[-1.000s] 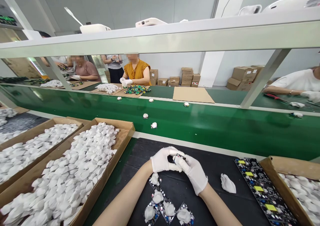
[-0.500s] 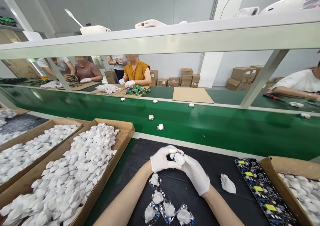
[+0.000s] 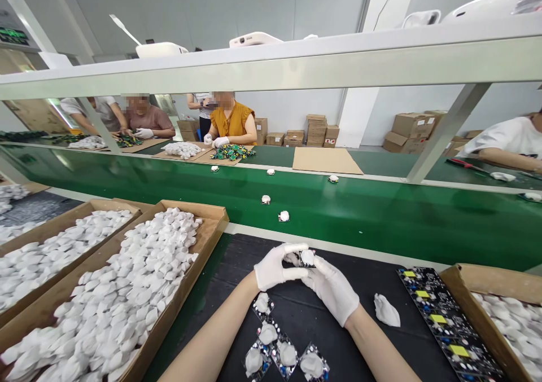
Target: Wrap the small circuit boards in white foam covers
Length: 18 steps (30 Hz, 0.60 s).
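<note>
Both of my hands wear white gloves and meet over the black mat (image 3: 359, 348). A small circuit board (image 3: 307, 257) with a white pad on it is between their fingertips. My right hand (image 3: 332, 289) grips the board from the right. The curled fingers of my left hand (image 3: 277, 266) close on its left edge, thumb below; its inner fingers are partly hidden. Below my hands lie several circuit boards with white pads, one of them a board (image 3: 312, 364) at the right of the group. A loose white pad (image 3: 386, 310) rests right of my right hand.
Cardboard trays (image 3: 212, 215) of white pads stand at left, another tray (image 3: 491, 277) at right. Beside it lies a panel of boards (image 3: 444, 320) with yellow parts. Several padded boards sit on the green conveyor (image 3: 381, 218). Co-workers sit beyond, under a white shelf (image 3: 271, 69).
The board between my hands has risen slightly and turned, and my right hand has shifted a little up with it. The padded boards on the conveyor have moved right.
</note>
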Each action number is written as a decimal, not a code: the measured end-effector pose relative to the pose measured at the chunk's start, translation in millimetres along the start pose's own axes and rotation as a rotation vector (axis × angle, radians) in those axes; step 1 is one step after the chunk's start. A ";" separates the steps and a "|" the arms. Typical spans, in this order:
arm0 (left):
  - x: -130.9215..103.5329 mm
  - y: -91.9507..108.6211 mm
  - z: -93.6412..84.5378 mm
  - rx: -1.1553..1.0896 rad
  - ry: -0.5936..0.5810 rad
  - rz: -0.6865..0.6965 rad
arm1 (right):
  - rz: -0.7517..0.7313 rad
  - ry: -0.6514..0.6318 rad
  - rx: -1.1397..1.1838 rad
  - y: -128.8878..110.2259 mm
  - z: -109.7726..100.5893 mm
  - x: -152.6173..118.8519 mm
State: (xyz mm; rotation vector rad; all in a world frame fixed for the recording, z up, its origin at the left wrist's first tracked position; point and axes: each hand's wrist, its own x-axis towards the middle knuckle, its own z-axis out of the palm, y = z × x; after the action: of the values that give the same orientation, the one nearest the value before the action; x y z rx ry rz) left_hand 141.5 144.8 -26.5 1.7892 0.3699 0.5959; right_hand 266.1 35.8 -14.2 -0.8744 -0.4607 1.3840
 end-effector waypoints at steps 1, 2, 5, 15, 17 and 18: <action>-0.2 1.1 0.5 0.047 0.005 0.005 | -0.016 -0.016 -0.026 0.4 0.7 -0.1; -0.3 1.9 1.1 0.084 0.013 0.004 | -0.030 -0.022 -0.049 1.0 1.4 -0.3; 0.2 3.8 2.6 0.130 0.045 -0.008 | -0.039 0.025 -0.098 2.8 3.7 -0.4; 1.3 -1.6 1.0 0.158 0.038 0.001 | -0.165 0.268 -0.610 14.8 13.8 1.4; 0.5 -4.8 2.3 0.137 0.042 -0.030 | -0.179 0.283 -0.665 17.7 13.3 1.6; 0.0 -5.9 3.0 0.128 0.039 -0.041 | -0.177 0.291 -0.694 18.4 12.8 1.7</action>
State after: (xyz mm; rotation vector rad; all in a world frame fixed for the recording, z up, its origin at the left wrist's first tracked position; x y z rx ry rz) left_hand 143.5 144.1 -32.8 1.8896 0.4799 0.5898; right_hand 245.0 40.0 -20.7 -1.5316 -0.7895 0.9081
